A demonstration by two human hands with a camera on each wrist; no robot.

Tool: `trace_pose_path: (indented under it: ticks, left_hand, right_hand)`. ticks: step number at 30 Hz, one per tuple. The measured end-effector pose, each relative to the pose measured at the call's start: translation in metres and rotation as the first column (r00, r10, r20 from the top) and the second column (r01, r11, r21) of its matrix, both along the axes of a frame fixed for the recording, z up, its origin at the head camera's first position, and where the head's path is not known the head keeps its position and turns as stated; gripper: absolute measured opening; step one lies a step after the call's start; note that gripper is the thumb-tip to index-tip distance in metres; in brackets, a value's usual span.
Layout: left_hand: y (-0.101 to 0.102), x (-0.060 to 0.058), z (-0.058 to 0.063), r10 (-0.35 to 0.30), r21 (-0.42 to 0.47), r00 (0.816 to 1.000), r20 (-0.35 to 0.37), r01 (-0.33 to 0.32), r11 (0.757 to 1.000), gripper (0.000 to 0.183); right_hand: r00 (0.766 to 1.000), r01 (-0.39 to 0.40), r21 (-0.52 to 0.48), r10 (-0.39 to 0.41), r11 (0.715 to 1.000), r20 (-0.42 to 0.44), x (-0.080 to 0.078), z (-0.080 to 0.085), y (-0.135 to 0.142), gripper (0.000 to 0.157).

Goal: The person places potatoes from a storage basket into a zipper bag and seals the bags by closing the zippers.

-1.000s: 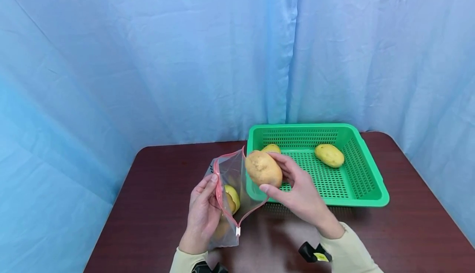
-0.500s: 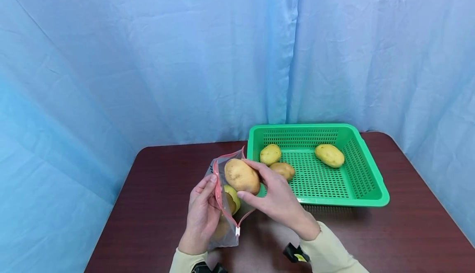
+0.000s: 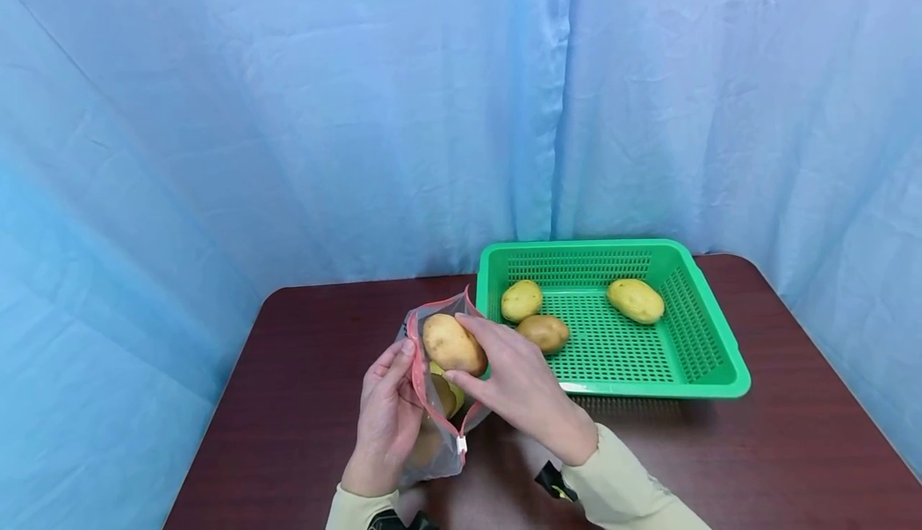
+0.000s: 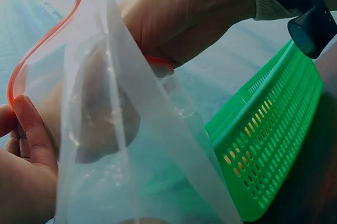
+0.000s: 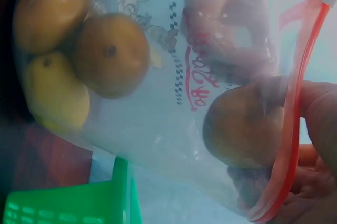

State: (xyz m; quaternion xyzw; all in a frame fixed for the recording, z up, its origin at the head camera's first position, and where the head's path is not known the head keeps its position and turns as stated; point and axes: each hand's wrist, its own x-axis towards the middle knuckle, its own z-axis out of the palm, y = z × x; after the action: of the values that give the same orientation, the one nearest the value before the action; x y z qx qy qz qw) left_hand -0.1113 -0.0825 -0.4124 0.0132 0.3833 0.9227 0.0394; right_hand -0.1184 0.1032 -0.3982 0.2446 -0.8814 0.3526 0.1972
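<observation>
Holding open of one clear bag (image 3: pixel 435 463) is done by the left hand (image 3: pixel 387 434), thumb and fingers pinched on the red rim (image 3: pixel 416 370); bag kept beside the left edge of the green basket (image 3: pixel 655 390).

Right hand (image 3: pixel 522 386): clamped, fingers and thumb curled round one large potato (image 3: pixel 452 344), held within the bag's mouth. Change noted: a second ago this potato was held farther right, over the basket's left edge; it has since been carried into the opening. Its transfer is thereby judged well advanced, release not yet made.

Bag contents, as seen through the film: one round brown potato (image 5: pixel 113 56), one upper brown potato (image 5: pixel 52 11), one bagged yellow potato (image 5: pixel 58 92).

Basket, set by the far right corner of the table (image 3: pixel 310 370): one left yellow potato (image 3: pixel 522 300) by the left wall; one basket brown potato (image 3: pixel 543 334) toward the near left corner, now uncovered to view; one right yellow potato (image 3: pixel 635 300) toward the right edge.
</observation>
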Motion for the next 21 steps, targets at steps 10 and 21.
trace_pose_path:
  ticks: [10,21]
  left_hand:
    - [-0.008,-0.003,0.003,0.011,0.025,0.999,-0.033,-0.01,1.0,0.023]
    - [-0.031,-0.003,0.015,0.084,-0.039,0.996,-0.013,-0.085,0.996,0.026]
  right_hand:
    - [0.973,-0.013,-0.158,-0.024,0.987,-0.228,-0.001,-0.013,0.019,0.049]
    - [0.967,0.042,-0.195,0.01,0.98,0.256,-0.003,-0.005,0.033,0.024]
